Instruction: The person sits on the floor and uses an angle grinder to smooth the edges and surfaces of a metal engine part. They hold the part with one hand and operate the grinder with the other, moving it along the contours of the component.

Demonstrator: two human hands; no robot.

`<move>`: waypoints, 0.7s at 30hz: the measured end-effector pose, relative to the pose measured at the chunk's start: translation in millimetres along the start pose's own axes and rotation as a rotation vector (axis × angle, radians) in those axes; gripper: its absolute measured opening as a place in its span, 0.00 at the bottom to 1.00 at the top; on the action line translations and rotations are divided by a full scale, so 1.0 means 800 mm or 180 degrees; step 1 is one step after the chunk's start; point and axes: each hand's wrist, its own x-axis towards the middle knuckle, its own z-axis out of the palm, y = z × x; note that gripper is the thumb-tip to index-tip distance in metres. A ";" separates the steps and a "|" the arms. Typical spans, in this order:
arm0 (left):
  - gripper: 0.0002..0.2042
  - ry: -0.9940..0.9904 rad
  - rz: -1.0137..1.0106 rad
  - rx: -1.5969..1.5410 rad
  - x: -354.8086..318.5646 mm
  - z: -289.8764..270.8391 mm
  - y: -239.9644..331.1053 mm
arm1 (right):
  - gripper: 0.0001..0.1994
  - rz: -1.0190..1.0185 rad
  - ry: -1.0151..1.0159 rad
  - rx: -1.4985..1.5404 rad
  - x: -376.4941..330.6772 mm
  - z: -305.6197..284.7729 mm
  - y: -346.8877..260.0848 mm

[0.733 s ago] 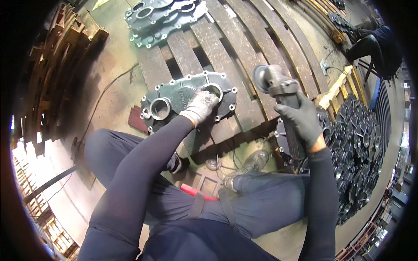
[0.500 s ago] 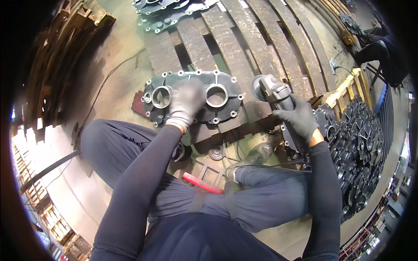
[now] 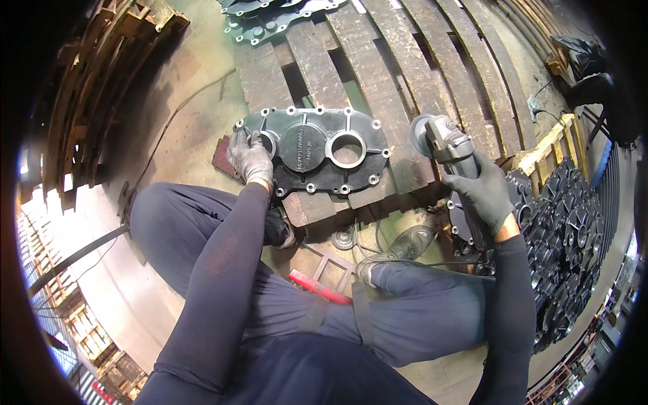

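A black cast-metal housing cover (image 3: 302,150) with bright bolt bosses lies flat at the near edge of a wooden pallet. It has two round bores with shiny rims and a raised disc between them. My left hand (image 3: 250,159), in a grey glove, grips the cover's left end, its fingers at the left bore and hiding part of it. To the right of the cover, my right hand (image 3: 484,194), in a dark glove, is closed round the body of an angle grinder (image 3: 451,143). The grinder's disc sits just above the pallet boards, apart from the cover.
More covers (image 3: 270,23) lie on the far part of the pallet (image 3: 368,61). A big pile of black castings (image 3: 563,236) stands at right. Stacked pallets (image 3: 101,94) rise at left. Below are a cable, a metal frame (image 3: 331,266) and a red bar (image 3: 318,287). Someone sits far right.
My left hand has moved left from the cover's middle to its left end, uncovering the raised disc. The whole view has shifted slightly; my right hand still holds the grinder.
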 end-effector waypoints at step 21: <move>0.38 -0.0533 0.0018 0.0830 -0.015 -0.059 0.120 | 0.36 0.0197 -0.0153 0.0185 0.001 0.007 0.002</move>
